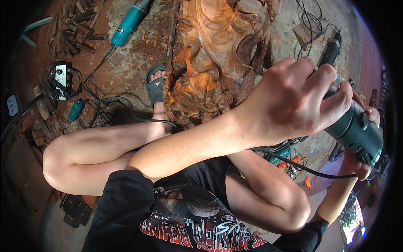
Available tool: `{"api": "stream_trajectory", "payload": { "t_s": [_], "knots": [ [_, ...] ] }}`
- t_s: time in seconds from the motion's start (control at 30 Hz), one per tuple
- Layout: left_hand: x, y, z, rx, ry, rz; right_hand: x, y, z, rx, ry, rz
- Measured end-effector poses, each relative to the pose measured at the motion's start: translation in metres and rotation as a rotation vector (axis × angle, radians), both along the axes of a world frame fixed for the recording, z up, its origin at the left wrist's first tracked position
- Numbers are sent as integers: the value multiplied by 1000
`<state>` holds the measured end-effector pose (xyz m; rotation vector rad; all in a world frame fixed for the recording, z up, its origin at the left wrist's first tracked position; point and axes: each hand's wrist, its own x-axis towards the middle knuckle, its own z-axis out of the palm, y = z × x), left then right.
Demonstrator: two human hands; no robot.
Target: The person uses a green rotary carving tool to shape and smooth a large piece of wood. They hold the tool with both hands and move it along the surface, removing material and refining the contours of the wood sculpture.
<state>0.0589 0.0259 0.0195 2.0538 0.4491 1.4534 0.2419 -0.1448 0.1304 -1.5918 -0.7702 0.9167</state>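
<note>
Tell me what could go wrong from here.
Bare fingers: the left hand is wrapped around the upper end of the green power tool; an accidental start might hurt them.

Snagging: a black cord passes by the bare right leg and could get caught.

Exposed toes: the open sandal offers little cover if something falls.

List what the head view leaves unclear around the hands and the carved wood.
- One end of the green power tool: head view, covered by the left hand.
- Most of the right hand: head view, hidden behind that tool.
- Far end of the carved wood: head view, cut off by the upper edge.
- Tip of the teal tool: head view, also cut off there.
</note>
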Motion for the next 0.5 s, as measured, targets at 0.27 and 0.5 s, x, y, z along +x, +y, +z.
{"api": "stream_trajectory", "payload": {
  "t_s": [0.27,0.5],
  "knots": [
    [3,0,1,3,-23,51,4,-1,-4,18,-66,-91],
    [2,10,6,11,-41,50,32,-7,10,-5,-102,116]
  ]
}}
